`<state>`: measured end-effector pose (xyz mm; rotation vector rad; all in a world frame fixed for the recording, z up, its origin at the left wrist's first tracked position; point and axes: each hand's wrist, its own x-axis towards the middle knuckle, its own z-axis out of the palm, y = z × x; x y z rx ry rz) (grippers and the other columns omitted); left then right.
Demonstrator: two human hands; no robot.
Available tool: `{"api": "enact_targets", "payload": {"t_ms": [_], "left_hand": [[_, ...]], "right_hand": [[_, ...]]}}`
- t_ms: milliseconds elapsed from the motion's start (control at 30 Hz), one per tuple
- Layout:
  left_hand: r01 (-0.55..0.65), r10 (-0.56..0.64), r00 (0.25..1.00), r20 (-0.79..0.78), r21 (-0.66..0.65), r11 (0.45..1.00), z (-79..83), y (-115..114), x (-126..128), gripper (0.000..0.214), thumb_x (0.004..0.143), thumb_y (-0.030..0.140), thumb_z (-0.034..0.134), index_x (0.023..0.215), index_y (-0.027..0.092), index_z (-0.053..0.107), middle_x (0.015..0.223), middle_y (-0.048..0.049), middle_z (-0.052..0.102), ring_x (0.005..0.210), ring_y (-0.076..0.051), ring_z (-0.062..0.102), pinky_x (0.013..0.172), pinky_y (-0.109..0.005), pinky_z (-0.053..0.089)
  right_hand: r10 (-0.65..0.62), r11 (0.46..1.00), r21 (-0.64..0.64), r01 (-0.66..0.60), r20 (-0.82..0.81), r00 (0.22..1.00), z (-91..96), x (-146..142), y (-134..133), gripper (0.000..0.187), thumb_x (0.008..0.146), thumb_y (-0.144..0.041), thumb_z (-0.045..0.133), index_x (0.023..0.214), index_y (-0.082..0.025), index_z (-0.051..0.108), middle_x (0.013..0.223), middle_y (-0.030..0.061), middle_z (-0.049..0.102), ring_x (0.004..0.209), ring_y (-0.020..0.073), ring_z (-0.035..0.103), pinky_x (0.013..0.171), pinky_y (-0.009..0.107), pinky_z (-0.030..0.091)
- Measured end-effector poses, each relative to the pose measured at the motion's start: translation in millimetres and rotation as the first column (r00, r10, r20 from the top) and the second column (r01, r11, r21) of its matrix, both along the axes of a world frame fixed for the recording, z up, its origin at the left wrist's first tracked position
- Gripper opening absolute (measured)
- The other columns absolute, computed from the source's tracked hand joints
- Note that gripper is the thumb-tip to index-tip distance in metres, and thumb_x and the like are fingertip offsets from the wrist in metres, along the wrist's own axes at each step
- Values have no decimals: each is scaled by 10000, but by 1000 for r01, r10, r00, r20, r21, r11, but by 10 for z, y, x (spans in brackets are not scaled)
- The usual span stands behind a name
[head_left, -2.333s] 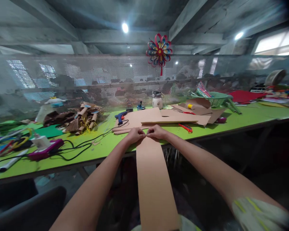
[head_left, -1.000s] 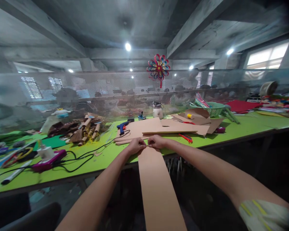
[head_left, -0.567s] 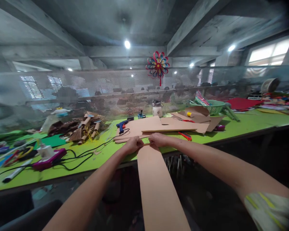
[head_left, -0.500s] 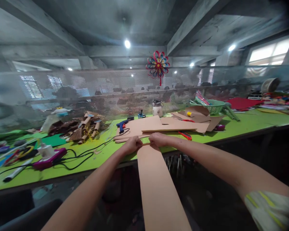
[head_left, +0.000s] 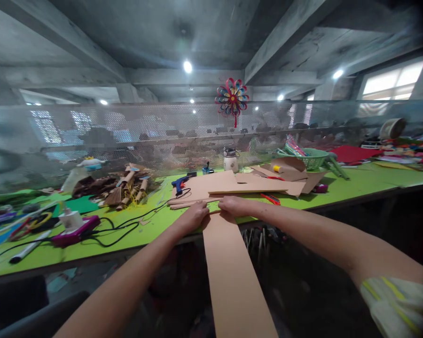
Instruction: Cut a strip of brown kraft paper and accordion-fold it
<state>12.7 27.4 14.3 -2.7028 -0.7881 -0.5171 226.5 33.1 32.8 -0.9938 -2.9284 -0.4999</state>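
Head view: left hand and right hand now farther apart, fingers curled nearly closed, pinching far corners of cardboard strip, so edge between shows.

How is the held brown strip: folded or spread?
Spread: the strip stretches from the left hand and right hand toward the camera. Cannot tell whether its far edge is folded.

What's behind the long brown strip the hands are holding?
Beyond the long brown strip and your fingers lies a pile of brown sheets on the green table, with a blue glue gun at its left end. Whatever the strip covers can't be seen.
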Motion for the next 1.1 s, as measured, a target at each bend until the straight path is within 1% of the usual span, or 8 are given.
{"api": "enact_targets", "payload": {"t_ms": [100,267,567,733,833,933,1000,1100], "left_hand": [[48,-42,994,-100,61,997,29,-14,25,172,836,120,468,823,121,639,855,-96,573,829,-183,497,769,-310,411],[29,7,972,-234,150,988,71,-51,56,187,858,147,466,804,101,639,828,-108,585,799,-203,502,724,-322,424],[30,19,965,-261,184,983,82,-63,84,191,850,166,487,771,103,649,795,-106,581,793,-205,512,712,-327,436],[-32,47,981,-188,82,996,65,-133,13,199,831,135,483,740,122,660,787,-94,578,769,-186,514,669,-289,423],[-105,104,994,-16,-31,994,9,-148,-49,223,844,167,468,794,149,684,783,-79,589,760,-169,528,674,-268,415],[-149,171,976,132,-159,976,-43,-110,-90,240,845,214,473,815,164,706,812,-75,630,787,-168,553,714,-265,419],[-160,202,964,172,-229,960,-65,-75,-109,243,835,242,489,795,162,715,840,-73,656,805,-172,565,742,-270,422],[-121,175,967,186,-270,955,-78,-54,-136,249,833,246,488,790,165,719,880,-65,675,838,-174,570,769,-270,422]], "right_hand": [[20,999,24,-21,35,999,-15,5,7,218,884,-233,471,893,-93,637,866,125,645,761,206,589,672,292,392],[17,999,45,-21,79,997,-55,20,16,192,879,-182,463,873,-86,630,832,125,645,786,216,588,711,312,403],[-61,994,90,56,53,997,-101,-41,-140,205,876,-127,437,898,-61,629,887,156,619,846,228,561,751,326,410],[-155,983,98,156,-22,988,-143,-37,-199,209,878,-161,457,903,-67,642,896,153,617,889,235,538,741,317,426],[-190,975,100,196,-64,980,-183,-12,-202,193,868,-171,480,905,-82,647,906,143,614,918,234,521,739,309,438],[-221,967,110,231,-100,970,-207,3,-212,193,859,-162,480,894,-90,655,915,145,609,928,239,512,704,295,451],[-242,962,107,253,-104,965,-212,3,-229,217,863,-149,455,882,-89,662,923,153,608,928,242,510,689,293,454],[-270,955,104,279,-96,958,-212,-5,-258,251,862,-118,425,863,-80,674,927,170,609,905,243,511,705,306,455]]}}
